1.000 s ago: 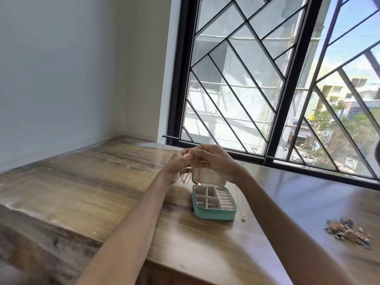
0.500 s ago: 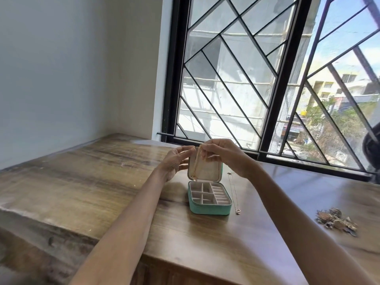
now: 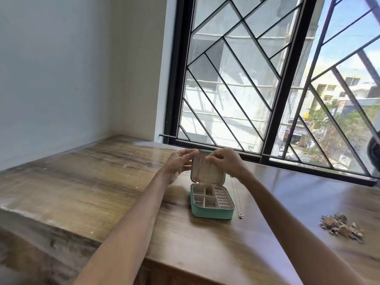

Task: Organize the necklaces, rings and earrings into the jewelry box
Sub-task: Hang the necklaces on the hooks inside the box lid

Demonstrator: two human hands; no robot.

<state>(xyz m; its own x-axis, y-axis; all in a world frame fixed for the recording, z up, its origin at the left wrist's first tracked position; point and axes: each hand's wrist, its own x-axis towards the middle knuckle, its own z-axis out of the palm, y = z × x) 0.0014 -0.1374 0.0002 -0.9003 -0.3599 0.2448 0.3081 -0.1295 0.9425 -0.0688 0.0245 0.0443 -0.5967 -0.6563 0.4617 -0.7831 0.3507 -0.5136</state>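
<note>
While the left hand (image 3: 181, 163) steadies the lid (image 3: 206, 171), the right grip (image 3: 223, 163) pinches a necklace (image 3: 209, 175).

No text, label, brand, number or sign is showing legibly anywhere in the view. The jewelry box (image 3: 211, 204) is carrying no visible lettering on its green shell or pale lining. Through the window (image 3: 267, 79), coloured patches are showing on the distant shopfronts (image 3: 296, 134) that may be signboards, but they are appearing too small and blurred to read.
</note>
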